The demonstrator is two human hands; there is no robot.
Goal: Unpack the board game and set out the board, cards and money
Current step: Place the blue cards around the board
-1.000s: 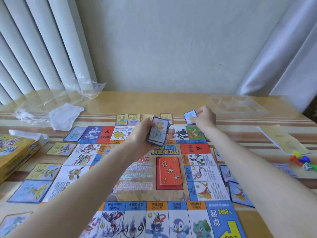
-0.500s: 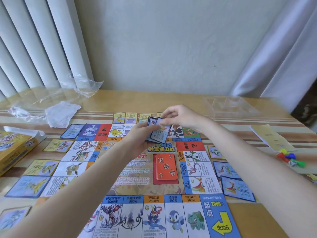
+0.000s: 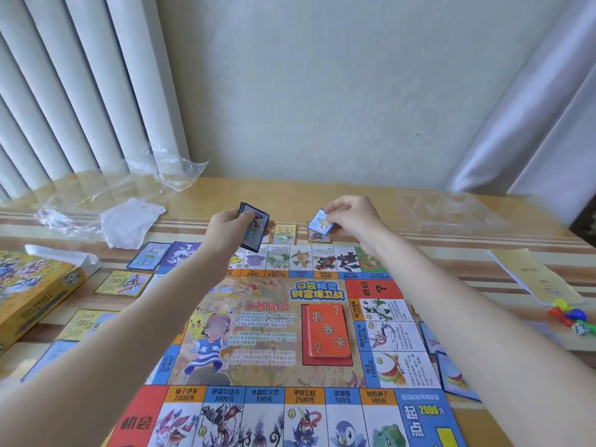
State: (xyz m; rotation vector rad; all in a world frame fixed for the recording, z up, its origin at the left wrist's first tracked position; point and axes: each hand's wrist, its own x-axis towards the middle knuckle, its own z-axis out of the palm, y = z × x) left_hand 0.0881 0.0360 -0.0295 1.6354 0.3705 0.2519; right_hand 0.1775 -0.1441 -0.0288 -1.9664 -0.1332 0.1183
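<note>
Right hand [image 3: 350, 217] had carried one thin, light card [image 3: 320, 221], pinched at its edge, away from the left hand [image 3: 225, 232] gripping the deck [image 3: 253, 229].

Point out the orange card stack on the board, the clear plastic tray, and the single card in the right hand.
orange card stack [image 3: 327, 330], head view, middle of its top face.
clear plastic tray [image 3: 451, 209], head view, its inner dividers.
single card [image 3: 319, 223], head view, its blue face below the fingertips.

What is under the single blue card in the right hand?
The right hand pinches a blue card above a yellow-bordered card lying on the table beyond the board. Most of that card's face is covered.
</note>
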